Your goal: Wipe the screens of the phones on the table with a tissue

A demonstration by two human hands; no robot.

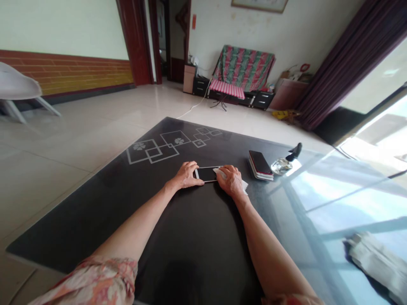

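Observation:
A white-edged smartphone (208,174) with a dark screen lies sideways on the black table in front of me. My left hand (187,175) grips its left end, thumb along the near edge and fingers at the far edge. Over the phone's right end, my right hand (230,180) is closed on a white cloth (244,187) pressed against the screen. Part of the cloth sticks out beside the wrist. Right of that hand sits a stack of phones (260,164), the top one dark with a red edge. A clear spray bottle (281,166) with a black nozzle stands beside the stack.
The black table (95,220) carries a pattern of pale squares towards its far corner. A crumpled light cloth (378,262) lies at the right. Beyond are a white chair (19,84), a small striped table (226,88) and a purple curtain (337,63).

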